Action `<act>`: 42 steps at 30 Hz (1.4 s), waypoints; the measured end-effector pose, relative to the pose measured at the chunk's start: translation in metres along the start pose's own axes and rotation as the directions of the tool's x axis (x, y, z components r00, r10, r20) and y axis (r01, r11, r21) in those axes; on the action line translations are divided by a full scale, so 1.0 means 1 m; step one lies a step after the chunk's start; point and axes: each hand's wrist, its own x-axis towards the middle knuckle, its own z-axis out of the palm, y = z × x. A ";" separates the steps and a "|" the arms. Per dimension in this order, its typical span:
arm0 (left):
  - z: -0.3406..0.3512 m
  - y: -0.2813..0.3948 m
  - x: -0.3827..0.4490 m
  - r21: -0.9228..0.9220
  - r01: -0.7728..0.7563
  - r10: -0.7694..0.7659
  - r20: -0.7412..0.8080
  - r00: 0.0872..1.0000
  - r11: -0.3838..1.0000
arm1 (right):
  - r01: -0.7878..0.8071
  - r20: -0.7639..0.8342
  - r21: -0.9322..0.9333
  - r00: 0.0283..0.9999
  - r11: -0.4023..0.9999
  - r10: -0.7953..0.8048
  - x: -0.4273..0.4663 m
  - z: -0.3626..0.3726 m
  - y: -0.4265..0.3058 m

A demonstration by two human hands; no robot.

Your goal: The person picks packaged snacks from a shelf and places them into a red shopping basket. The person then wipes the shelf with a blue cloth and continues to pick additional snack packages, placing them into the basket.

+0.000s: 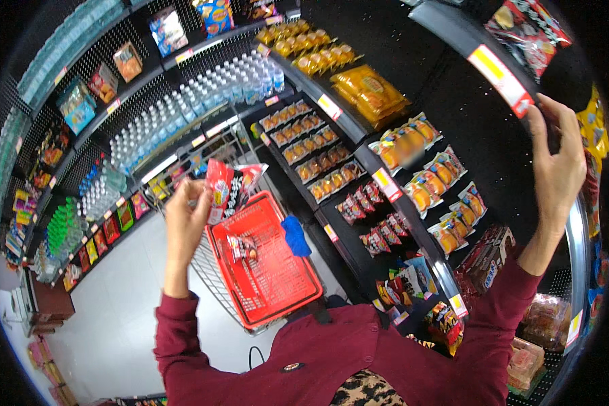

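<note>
My left hand [188, 208] grips a red and black snack bag [226, 188] by its side, above the far end of a red plastic shopping basket [264, 314]. Inside the basket lies a small wrapped snack pack [243, 248]. A blue cloth-like piece [296, 236] hangs over the basket's right rim. At the upper right, my right hand [558, 152] has thumb and fingers around the front edge of a high shelf [441, 30], at the end of a price label [497, 76]. A red and black snack bag [530, 35] stands on that shelf, beyond the fingers.
The basket sits in a wire shopping cart [208, 274]. To the right, shelves hold packaged buns [434, 177], large yellow bags [370, 94] and clear pastry boxes [545, 319]. Water bottles [198, 101] line the curved shelving ahead. Pale floor [116, 304] extends at left.
</note>
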 end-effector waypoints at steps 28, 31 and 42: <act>0.185 -0.317 -0.126 0.019 0.514 -0.478 -0.339 0.810 0.858 | 0.038 0.168 -0.228 0.986 0.973 0.001 -0.008 -0.008 0.065; 0.164 -0.328 -0.108 -0.161 0.475 -0.501 -0.321 0.804 0.865 | 0.055 0.125 -0.145 0.992 0.988 -0.037 -0.006 -0.006 0.045; 0.129 0.086 0.101 -0.581 -0.240 0.140 -0.212 0.967 0.778 | 0.093 -0.111 -0.076 0.989 0.993 -0.101 0.005 -0.011 -0.009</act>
